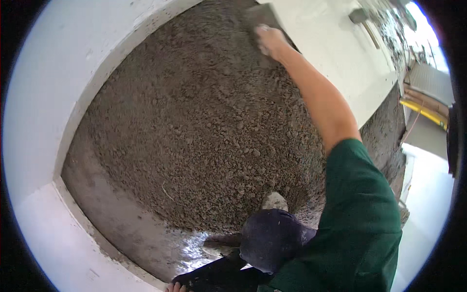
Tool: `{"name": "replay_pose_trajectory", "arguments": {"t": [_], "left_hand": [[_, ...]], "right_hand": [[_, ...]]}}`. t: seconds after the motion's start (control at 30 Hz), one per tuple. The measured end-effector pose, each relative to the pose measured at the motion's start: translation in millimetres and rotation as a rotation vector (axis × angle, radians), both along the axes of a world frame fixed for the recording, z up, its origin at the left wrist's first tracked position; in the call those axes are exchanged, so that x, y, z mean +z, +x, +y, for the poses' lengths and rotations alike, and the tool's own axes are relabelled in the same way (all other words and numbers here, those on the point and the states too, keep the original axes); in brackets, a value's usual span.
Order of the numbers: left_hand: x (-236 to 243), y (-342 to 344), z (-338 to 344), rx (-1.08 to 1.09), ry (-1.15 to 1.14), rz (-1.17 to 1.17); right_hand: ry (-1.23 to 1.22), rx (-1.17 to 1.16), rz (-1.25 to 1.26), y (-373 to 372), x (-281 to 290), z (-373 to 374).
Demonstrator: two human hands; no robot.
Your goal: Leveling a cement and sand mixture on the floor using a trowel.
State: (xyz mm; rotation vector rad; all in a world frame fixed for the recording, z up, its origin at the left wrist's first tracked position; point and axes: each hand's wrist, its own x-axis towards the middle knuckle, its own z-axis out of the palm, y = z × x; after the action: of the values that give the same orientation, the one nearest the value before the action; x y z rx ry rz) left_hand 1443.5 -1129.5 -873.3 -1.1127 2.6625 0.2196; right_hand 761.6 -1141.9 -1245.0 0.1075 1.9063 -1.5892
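Observation:
At the far end of the patch of mortar point(194, 112), my right hand point(271, 41) is closed on a flat, grey rectangular float point(268, 14). The float lies against the mortar next to the edge of a pale panel point(316, 34), and its handle is hidden by my fingers. Crumbly lumps cover the nearer mortar, while the strip along the left looks smoother. At the lower edge, only the fingers of my left hand point(176, 287) show, laid flat beside my dark trouser leg point(214, 278), holding nothing that I can see.
A white wall point(39, 97) with a low ledge bounds the left side. My knee point(272, 238) and shoe point(275, 200) are at the mortar's near edge. Another tool with a wooden handle point(370, 36) lies on the panel. A yellow level point(423, 113) is at the right.

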Motion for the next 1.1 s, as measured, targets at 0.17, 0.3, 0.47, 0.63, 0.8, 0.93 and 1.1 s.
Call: {"name": "replay_pose_trajectory", "arguments": {"t": [0.17, 0.3, 0.47, 0.63, 0.8, 0.93, 1.1], "left_hand": [[-10.7, 35.3, -6.7, -0.097, 0.025, 0.151], [-28.4, 0.9, -18.4, -0.064, 0.103, 0.149], [-4.3, 45.6, -4.6, -0.013, 0.027, 0.159], [-8.1, 88.7, 3.7, 0.028, 0.053, 0.207], [1.1, 130.0, 9.1, 0.042, 0.105, 0.258], [-9.9, 144.4, -9.3, 0.026, 0.188, 0.287], [23.8, 153.3, -30.4, 0.024, 0.447, 0.296]], "right_hand": [[0.829, 0.433, 0.970, -7.1, 14.2, 33.1], [1.093, 0.923, 1.265, 33.5, -43.0, -54.0], [0.501, 1.349, 1.034, 311.1, 29.8, -141.4], [0.063, 1.948, 0.837, 482.4, 37.1, -81.7], [0.083, 1.717, 1.069, 452.3, 68.2, -161.6], [0.207, 1.481, 1.367, 396.3, 29.2, -233.0], [0.284, 2.059, 0.834, 459.9, 47.6, -73.3]]}}
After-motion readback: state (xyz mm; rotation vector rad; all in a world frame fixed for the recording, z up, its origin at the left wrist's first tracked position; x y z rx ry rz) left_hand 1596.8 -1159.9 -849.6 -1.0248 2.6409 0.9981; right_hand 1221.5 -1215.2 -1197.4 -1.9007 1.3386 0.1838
